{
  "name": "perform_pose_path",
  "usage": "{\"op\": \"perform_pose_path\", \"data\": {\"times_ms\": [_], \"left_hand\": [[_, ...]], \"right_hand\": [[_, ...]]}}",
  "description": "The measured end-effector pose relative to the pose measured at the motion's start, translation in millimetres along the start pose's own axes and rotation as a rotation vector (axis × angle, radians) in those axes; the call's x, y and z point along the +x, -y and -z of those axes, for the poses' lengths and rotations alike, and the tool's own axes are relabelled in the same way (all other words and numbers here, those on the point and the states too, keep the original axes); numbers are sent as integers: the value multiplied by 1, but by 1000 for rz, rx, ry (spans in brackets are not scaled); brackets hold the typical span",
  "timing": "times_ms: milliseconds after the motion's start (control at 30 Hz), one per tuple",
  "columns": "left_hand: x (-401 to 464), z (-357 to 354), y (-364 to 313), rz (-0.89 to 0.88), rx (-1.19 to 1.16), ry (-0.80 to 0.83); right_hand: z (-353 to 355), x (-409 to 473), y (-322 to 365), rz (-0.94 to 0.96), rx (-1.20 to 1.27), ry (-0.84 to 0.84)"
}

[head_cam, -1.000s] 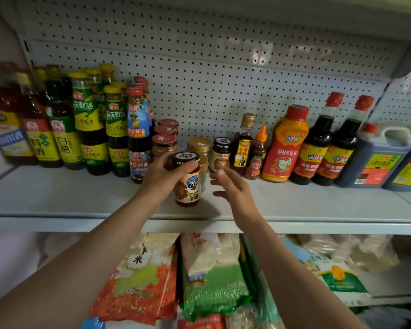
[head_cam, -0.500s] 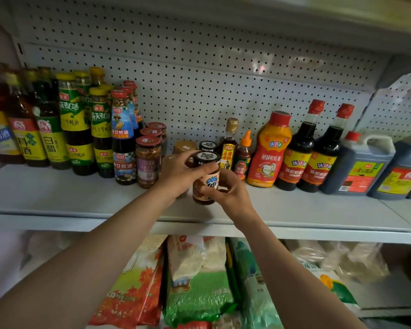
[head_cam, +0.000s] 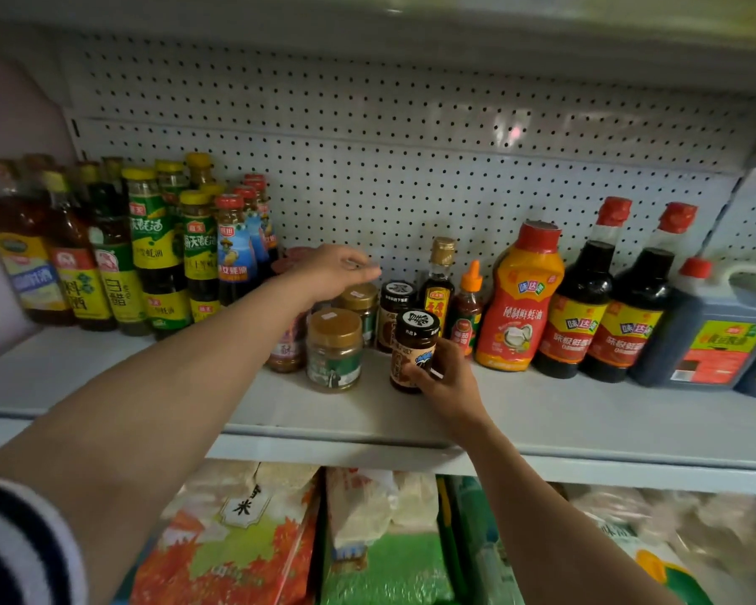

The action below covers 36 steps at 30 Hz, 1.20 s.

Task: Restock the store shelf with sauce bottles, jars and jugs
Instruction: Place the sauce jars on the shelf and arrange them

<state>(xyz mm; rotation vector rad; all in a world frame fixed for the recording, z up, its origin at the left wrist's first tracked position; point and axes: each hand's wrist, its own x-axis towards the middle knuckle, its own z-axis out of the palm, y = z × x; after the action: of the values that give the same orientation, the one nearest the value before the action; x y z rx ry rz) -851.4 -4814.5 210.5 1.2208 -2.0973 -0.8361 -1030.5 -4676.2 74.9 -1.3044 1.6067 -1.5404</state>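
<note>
A small brown sauce jar (head_cam: 414, 348) with a black lid stands on the white shelf (head_cam: 585, 412), in front of a matching jar (head_cam: 394, 307). My right hand (head_cam: 448, 382) grips its lower part from the right. My left hand (head_cam: 335, 272) hovers above the gold-lidded jars (head_cam: 335, 349) with fingers relaxed, holding nothing. Red-lidded jars behind my left wrist are mostly hidden.
Tall oil, vinegar and oyster-sauce bottles (head_cam: 153, 251) crowd the shelf's left. An orange squeeze bottle (head_cam: 518, 299), two dark soy bottles (head_cam: 585, 294) and jugs (head_cam: 716, 329) fill the right. Pegboard (head_cam: 411, 176) backs the shelf. Rice bags (head_cam: 245, 534) lie on the shelf below.
My left hand let go of the black-lidded jar and rose above the gold-lidded jars. My right hand took the jar and set it down further right on the shelf.
</note>
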Motion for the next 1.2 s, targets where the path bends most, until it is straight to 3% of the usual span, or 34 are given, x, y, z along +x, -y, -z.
{"op": "perform_pose_path", "data": {"times_ms": [467,767,967,1200], "left_hand": [[47,-11,-11,155,338,260],[37,2,-21,240,286,414],[42,9,-25,265,438,510],[47,7,-21,295,407,508]], "right_hand": [[0,3,-11,17,-62,-47],[-1,5,-12,29,-102,-22],[-2,2,-8,21,-133,17],[-6,0,-1,14,-215,11]]}}
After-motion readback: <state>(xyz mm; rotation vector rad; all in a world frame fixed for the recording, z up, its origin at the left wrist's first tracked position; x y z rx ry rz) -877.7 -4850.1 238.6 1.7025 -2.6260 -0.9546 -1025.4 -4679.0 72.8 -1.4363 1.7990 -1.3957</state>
